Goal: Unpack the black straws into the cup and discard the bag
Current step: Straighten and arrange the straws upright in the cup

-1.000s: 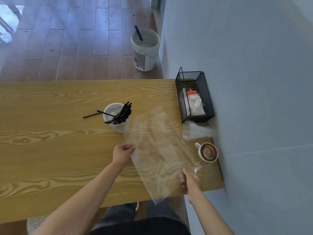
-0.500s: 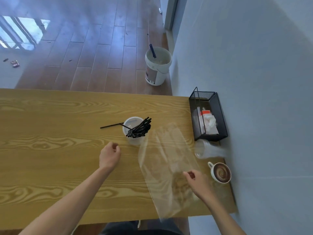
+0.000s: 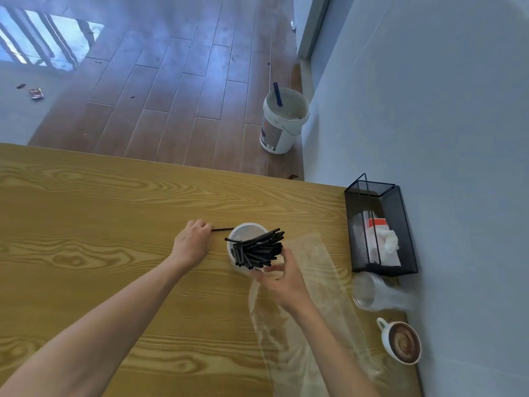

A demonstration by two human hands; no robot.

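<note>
A person's left hand [image 3: 192, 244] is reaching across the wooden worktop [image 3: 86, 219] toward a stray black straw [image 3: 222, 229] lying flat just left of the cup, fingers [image 3: 200, 225] curled over its near end; whether they are already pinching it cannot be told from this angle. To the right, the translucent plastic cup [image 3: 243, 247] is standing upright, crammed with the bundle of black straws [image 3: 257, 247], which is leaning out over its right rim. The right hand [image 3: 282, 279] is cupping the near side of the cup, fingers spread partway around its wall and touching the lower straw ends, apparently steadying it. Beneath and beyond that wrist, the empty clear plastic bag [image 3: 312, 296] is lying loose on the worktop, reaching toward the near edge. Farther right, a black mesh caddy [image 3: 398, 224], a stack of clear cups on its side [image 3: 375, 295] and a latte cup [image 3: 402, 343] are sitting along the wall.

The unpacking appears nearly finished: the step in hand is collecting the last loose straw. The next move likely calls for lifting it and slipping it into the cup without toppling the leaning bundle, then gathering the bag for disposal, perhaps in the white bucket [image 3: 283, 121] on the floor.
</note>
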